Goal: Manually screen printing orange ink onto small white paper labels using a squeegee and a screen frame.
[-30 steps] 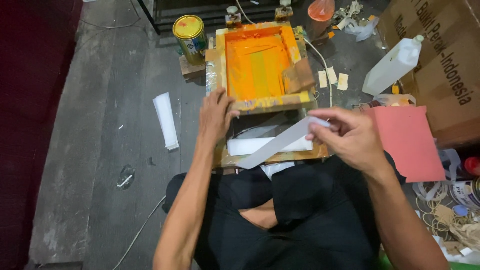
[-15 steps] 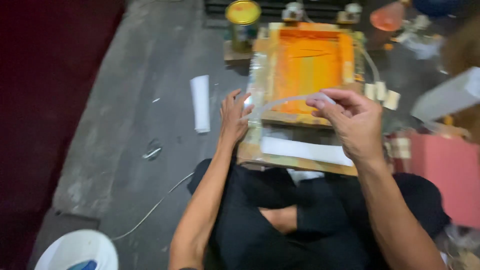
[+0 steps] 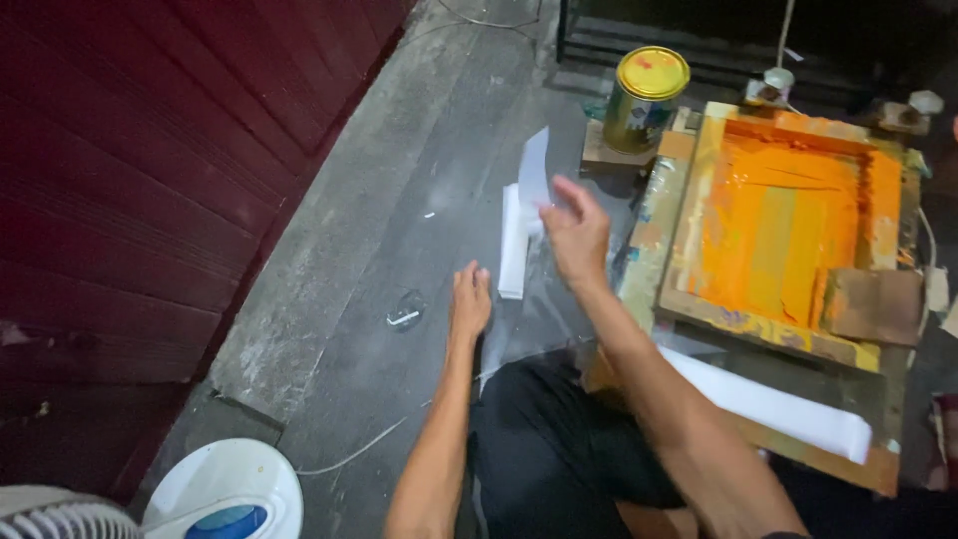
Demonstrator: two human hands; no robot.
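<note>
Your right hand (image 3: 574, 235) has a pinch grip on a white paper strip (image 3: 534, 170), right above the stack of strips (image 3: 513, 245) on the floor. It looks light and floppy, so hold near an end. Your left hand (image 3: 469, 299) rests flat and empty below it.

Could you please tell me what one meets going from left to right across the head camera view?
Dark red wall → white fan → left hand → right hand holding a white strip → yellow-lidded can → orange printing screen frame.
</note>
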